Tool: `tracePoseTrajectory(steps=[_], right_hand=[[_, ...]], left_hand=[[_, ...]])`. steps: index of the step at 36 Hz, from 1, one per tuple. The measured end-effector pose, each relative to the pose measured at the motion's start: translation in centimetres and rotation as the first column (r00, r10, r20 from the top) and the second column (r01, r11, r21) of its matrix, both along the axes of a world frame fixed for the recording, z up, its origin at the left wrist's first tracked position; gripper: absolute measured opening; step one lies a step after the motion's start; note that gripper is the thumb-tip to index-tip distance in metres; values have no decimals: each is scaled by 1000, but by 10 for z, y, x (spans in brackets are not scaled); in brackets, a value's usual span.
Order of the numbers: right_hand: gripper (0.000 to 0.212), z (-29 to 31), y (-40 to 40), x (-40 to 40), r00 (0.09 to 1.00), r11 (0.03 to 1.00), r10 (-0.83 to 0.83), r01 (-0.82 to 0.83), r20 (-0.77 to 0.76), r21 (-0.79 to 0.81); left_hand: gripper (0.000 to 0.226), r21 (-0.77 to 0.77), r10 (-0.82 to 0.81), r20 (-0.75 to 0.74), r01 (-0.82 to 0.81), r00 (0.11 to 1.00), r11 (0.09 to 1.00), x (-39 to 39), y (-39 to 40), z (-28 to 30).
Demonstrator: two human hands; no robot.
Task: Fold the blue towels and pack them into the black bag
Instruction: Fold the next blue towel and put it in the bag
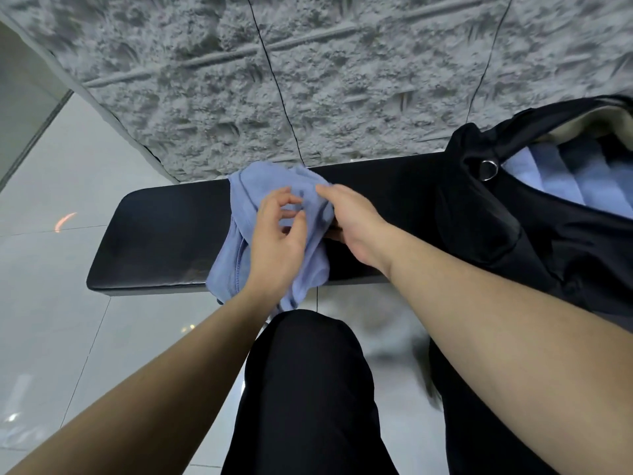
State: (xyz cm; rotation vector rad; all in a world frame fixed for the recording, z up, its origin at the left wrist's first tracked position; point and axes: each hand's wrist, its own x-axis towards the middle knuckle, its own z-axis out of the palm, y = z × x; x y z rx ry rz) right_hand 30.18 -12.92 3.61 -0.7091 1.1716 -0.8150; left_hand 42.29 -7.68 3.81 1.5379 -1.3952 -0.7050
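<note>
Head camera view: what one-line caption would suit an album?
Both hands work a crumpled blue towel on a black padded bench beside an open black bag.

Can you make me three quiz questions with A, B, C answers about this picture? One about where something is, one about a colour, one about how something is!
1. Where does the loose blue towel lie?
A. on the black bench
B. on the floor
C. inside the bag

2. What colour are the folded towels in the black bag?
A. red
B. blue
C. yellow

3. How is the black bag?
A. zipped shut
C. upside down
B. open at the top

Answers:
1 A, the towel is draped over the bench under the left hand and right hand.
2 B, blue folds show through the bag's mouth.
3 B, its mouth gapes and shows the towels.
</note>
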Motion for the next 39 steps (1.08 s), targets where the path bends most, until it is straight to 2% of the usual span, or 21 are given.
tracePoseTrajectory(steps=[3, 7, 10, 12, 14, 16, 19, 21, 22, 24, 26, 28, 30, 33, 36, 39], right_hand=[[14, 5, -4, -4, 981, 985, -166, 161, 100, 60], [24, 3, -13, -11, 885, 917, -394, 359, 250, 173], [12, 5, -15, -17, 820, 861, -507, 467, 266, 199], [17, 5, -16, -22, 799, 842, -539, 510, 268, 173], [22, 3, -18, -26, 786, 829, -558, 541, 266, 142], [21, -1, -23, -29, 751, 798, -603, 576, 271, 179], [27, -5, -32, -32, 738, 754, -655, 625, 160, 200], [21, -9, -34, -36, 765, 760, -642, 624, 60, 181], [22, -9, -32, -38, 760, 755, -646, 624, 68, 202], [26, -8, -27, -42, 750, 751, -647, 595, 138, 286], [26, -8, -23, -44, 800, 798, -570, 485, 189, 357], [28, -5, -21, -45, 890, 879, -388, 277, 241, 389], [33, 0, -19, -43, 947, 919, -164, 44, 276, 393], [32, 4, -18, -37, 978, 910, 133, -186, 163, 370], [25, 0, -19, -33, 980, 912, 181, -198, 80, 358], [17, -11, -25, -29, 996, 955, -5, -22, 88, 296]], left_hand=[[19, 64, 115, 13, -115, 993, 991, 9, 0, -10], [15, 84, 230, 135, -243, 964, 966, 24, -1, -23], [13, 164, 183, 218, -221, 959, 962, 31, -3, -30], [21, 219, 78, 359, -165, 930, 962, 34, -4, -35], [34, 245, -14, 487, -122, 873, 962, 35, -4, -40], [44, 261, -87, 611, -97, 787, 960, 35, -4, -43], [47, 256, -148, 787, -100, 599, 962, 39, -9, -46], [45, 236, -177, 858, -63, 482, 970, 42, -16, -46], [45, 244, -200, 875, -44, 442, 969, 44, -20, -46], [45, 289, -258, 880, -20, 399, 957, 45, -29, -46], [46, 345, -306, 862, -25, 404, 938, 45, -40, -46], [48, 367, -321, 843, -24, 432, 930, 43, -49, -47], [47, 367, -326, 846, -18, 422, 930, 42, -55, -47], [44, 378, -332, 865, -55, 377, 924, 38, -63, -47], [46, 350, -292, 890, -115, 351, 930, 40, -72, -46], [61, 403, -310, 868, -185, 389, 896, 50, -85, -46]])
